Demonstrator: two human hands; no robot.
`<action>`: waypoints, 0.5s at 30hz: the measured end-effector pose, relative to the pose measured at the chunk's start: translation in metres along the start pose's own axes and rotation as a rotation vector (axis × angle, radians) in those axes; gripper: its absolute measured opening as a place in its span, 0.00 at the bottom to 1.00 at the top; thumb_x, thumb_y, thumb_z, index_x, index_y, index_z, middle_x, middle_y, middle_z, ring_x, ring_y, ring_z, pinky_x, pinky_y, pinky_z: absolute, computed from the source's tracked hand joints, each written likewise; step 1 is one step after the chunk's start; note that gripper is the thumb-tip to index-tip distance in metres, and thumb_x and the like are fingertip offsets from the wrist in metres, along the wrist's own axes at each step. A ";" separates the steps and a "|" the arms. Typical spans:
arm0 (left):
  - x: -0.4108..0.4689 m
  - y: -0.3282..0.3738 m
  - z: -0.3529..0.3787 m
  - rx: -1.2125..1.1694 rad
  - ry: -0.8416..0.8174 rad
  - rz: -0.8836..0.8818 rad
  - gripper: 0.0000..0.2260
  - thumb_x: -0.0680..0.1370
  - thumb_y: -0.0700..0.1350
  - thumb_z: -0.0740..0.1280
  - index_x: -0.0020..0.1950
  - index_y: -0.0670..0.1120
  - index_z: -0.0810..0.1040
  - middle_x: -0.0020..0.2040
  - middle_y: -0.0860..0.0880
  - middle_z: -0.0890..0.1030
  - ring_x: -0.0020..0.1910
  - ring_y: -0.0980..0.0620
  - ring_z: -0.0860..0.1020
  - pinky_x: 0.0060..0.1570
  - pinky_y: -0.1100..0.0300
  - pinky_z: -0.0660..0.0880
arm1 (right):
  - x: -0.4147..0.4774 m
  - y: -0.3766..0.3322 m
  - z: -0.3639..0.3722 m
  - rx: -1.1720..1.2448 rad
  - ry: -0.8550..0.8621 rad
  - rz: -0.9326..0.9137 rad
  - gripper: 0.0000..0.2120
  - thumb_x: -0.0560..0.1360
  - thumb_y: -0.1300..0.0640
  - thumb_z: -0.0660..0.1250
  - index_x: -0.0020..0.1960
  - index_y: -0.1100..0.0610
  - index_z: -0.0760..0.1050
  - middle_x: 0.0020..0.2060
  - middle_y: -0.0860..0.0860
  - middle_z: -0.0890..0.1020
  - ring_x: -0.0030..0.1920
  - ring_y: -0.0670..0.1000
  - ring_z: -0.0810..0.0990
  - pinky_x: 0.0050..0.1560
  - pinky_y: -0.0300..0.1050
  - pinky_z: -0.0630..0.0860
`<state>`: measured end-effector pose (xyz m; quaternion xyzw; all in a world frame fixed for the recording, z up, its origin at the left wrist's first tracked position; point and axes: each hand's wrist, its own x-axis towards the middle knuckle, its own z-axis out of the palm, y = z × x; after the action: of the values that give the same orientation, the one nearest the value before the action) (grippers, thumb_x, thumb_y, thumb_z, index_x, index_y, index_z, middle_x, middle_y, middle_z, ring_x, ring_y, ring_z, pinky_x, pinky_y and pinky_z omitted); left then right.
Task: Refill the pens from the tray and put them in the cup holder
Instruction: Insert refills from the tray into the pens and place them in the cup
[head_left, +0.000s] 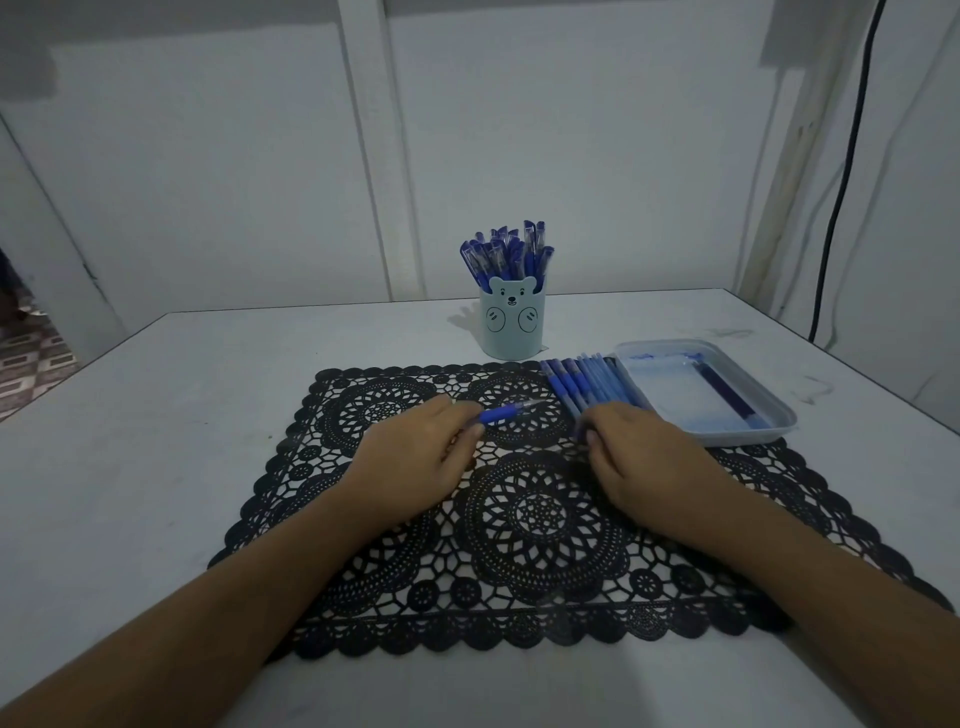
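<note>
My left hand (415, 457) grips a blue pen (506, 413) over the black lace mat (467, 545); its clear tip end points right and away from me. My right hand (639, 457) has its fingers curled at the near ends of a row of several blue pens (587, 384) lying side by side on the mat; what it pinches is hidden. The pale blue tray (727, 431) stands right of that row with one dark pen (724, 392) inside. A light blue bear-faced cup holder (511, 325), behind the mat, is full of capped blue pens (511, 254).
The white table (156, 415) has its left edge near a patterned floor. A white wall rises just behind the cup. A black cable (844, 171) hangs down the wall at the far right.
</note>
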<state>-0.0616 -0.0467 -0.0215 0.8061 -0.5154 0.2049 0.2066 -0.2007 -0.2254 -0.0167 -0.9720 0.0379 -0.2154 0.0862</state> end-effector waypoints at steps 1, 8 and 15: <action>0.000 -0.001 0.000 -0.022 -0.016 -0.047 0.18 0.78 0.55 0.52 0.58 0.49 0.76 0.41 0.58 0.73 0.36 0.57 0.73 0.31 0.71 0.63 | -0.001 0.000 0.001 -0.004 -0.042 -0.021 0.13 0.79 0.54 0.54 0.60 0.54 0.71 0.52 0.48 0.74 0.51 0.46 0.72 0.50 0.35 0.66; 0.000 0.008 -0.003 -0.057 -0.021 -0.029 0.16 0.78 0.58 0.57 0.57 0.51 0.76 0.37 0.61 0.71 0.32 0.63 0.69 0.30 0.71 0.61 | 0.004 -0.010 -0.004 0.248 0.117 0.136 0.19 0.77 0.44 0.52 0.50 0.55 0.75 0.43 0.48 0.77 0.45 0.46 0.74 0.47 0.39 0.70; -0.003 0.016 0.000 -0.022 -0.018 0.169 0.15 0.78 0.56 0.54 0.53 0.52 0.77 0.37 0.57 0.78 0.33 0.60 0.74 0.25 0.68 0.65 | 0.006 -0.015 -0.003 0.524 0.040 0.207 0.19 0.77 0.47 0.57 0.29 0.50 0.68 0.24 0.45 0.71 0.26 0.41 0.70 0.30 0.33 0.65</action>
<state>-0.0775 -0.0509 -0.0212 0.7591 -0.5858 0.2087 0.1925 -0.1964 -0.2118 -0.0086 -0.9031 0.0820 -0.2271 0.3552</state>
